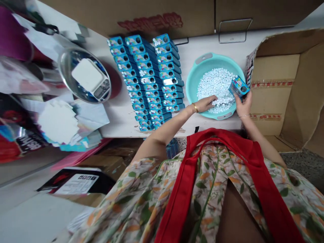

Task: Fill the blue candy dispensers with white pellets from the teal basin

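Observation:
A turquoise plastic basin [196, 72] holds a heap of small white pellets [215, 81]. My left hand [206, 103], with a gold bangle at the wrist, reaches in over the near left rim, and its curled fingers gather pellets. Over the basin's right side, my right hand [244, 104] grips a small blue printed box [239, 87] between thumb and fingers. That box is tilted, and a dark round hole shows in its end. To the left, similar blue boxes [148, 80] stand in three rows, with white pellets visible on the tops of several.
A large open cardboard box [273, 71] stands right of the basin. Brown cartons [162, 17] line the back, with a wire handle [235, 31] in front. At left, a metal bowl [63, 79] holds a white scale [88, 76]; papers and bags crowd beyond it.

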`<state>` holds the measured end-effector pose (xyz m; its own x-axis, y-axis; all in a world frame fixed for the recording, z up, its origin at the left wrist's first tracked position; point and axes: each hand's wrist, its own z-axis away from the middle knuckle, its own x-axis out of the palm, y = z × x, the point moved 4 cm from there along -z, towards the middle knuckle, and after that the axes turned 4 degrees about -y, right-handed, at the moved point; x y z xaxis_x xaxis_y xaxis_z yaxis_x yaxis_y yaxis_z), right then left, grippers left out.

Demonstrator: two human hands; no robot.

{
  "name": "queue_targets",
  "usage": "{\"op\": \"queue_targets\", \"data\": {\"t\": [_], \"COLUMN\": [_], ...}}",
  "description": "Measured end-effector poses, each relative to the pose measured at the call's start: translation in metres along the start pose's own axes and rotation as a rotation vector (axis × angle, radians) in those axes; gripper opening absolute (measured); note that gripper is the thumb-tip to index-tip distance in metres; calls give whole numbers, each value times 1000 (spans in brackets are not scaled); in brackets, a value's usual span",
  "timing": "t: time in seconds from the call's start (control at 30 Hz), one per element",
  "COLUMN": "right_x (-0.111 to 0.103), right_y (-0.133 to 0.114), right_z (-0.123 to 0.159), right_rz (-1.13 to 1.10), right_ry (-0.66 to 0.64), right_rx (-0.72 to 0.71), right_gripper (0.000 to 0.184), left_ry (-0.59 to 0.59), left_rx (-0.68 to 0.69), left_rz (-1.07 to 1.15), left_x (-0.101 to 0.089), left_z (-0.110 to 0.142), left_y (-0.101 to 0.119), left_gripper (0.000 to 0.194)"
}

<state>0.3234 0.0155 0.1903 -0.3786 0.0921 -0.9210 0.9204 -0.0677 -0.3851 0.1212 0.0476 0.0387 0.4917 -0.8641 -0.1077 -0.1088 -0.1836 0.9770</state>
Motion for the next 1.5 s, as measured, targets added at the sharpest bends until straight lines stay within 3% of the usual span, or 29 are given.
{"op": "queue_targets", "data": {"t": [0.1,0.2,0.33,0.43,0.53,0.7,0.77,0.83,0.97,1.07,1.13,1.2,1.33,1.5], "right_x": [1,8,16,21,26,31,31,29,23,16,12,8,6,6], "right_y": [-3,-10,-19,-21,-22,-22,-20,-18,-15,-17,-18,-19,-12,6], "right_z": [2,4,5,8,13,19,20,20,19,17,15,12,6,-3], "right_rz": [49,114,185,217,213,176,174,180,157,154,162,158,105,64], "right_ry": [50,-19,-115,-151,-167,-172,-170,-165,-152,-127,-98,-71,-41,17], "right_rx": [14,-11,-66,-96,-91,-62,-61,-66,-96,-97,-80,-52,10,-19], "right_gripper": [53,45,54,55,54,53,51,49,47,44,41,42,53,59], "left_ry": [48,58,25,-54,-72,14,33,95,256,185,90,26,-76,-156], "left_rx": [57,60,-27,-157,-272,-248,-246,-281,-360,-400,-397,-364,-239,-178], "left_rz": [-5,-108,-334,-514,-637,-697,-688,-665,-630,-602,-587,-571,-493,-242], "left_x": [-33,-66,-98,-104,-98,-86,-89,-99,-110,-87,-62,-36,6,32], "left_z": [30,53,58,50,42,43,48,49,29,-6,-27,-39,-37,-27], "left_y": [15,43,87,120,153,190,186,164,80,15,-11,-20,-11,1], "left_gripper": [37,36,35,35,39,40,41,38,42,48,51,53,54,50]}}
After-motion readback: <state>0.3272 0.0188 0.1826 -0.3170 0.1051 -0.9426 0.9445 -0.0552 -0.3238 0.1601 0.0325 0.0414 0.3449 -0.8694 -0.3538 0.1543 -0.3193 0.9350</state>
